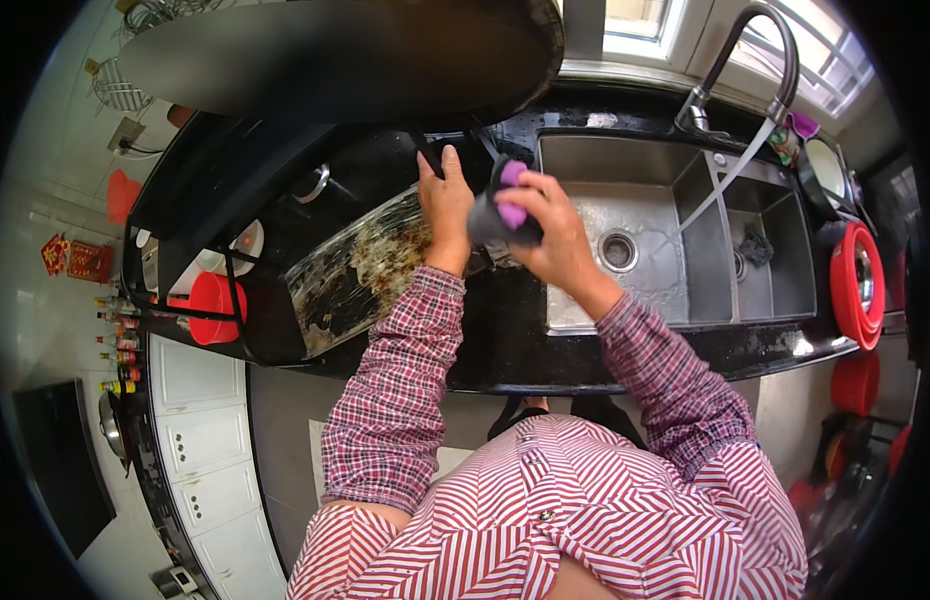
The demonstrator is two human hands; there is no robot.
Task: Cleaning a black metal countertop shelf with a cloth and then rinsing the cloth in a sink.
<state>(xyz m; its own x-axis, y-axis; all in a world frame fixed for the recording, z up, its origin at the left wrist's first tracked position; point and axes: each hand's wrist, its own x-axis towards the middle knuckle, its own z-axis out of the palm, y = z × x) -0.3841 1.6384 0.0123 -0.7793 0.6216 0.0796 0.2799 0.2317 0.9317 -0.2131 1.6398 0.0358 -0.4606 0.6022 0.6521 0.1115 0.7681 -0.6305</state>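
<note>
My left hand [444, 199] is closed around a thin black bar [429, 154], below a large dark round-edged object [345, 60] that is blurred close to the camera. A scouring pad [498, 217] of grey mesh with a purple grip [513, 195] is in my right hand [551, 225]. That pad is beside my left wrist; whether it touches the bar cannot be seen. Beneath my left hand, a flat glossy panel [360, 274] lies slanted on the black countertop [510, 352], caked with brown and whitish grime.
Water runs from a tall faucet [787, 67] into a double steel sink [637, 202]. A dark scrubber [756, 247] lies in the small basin. Red basins [855, 285] stand at the right. On the left, a black tubular frame [243, 322] passes a red container [215, 307].
</note>
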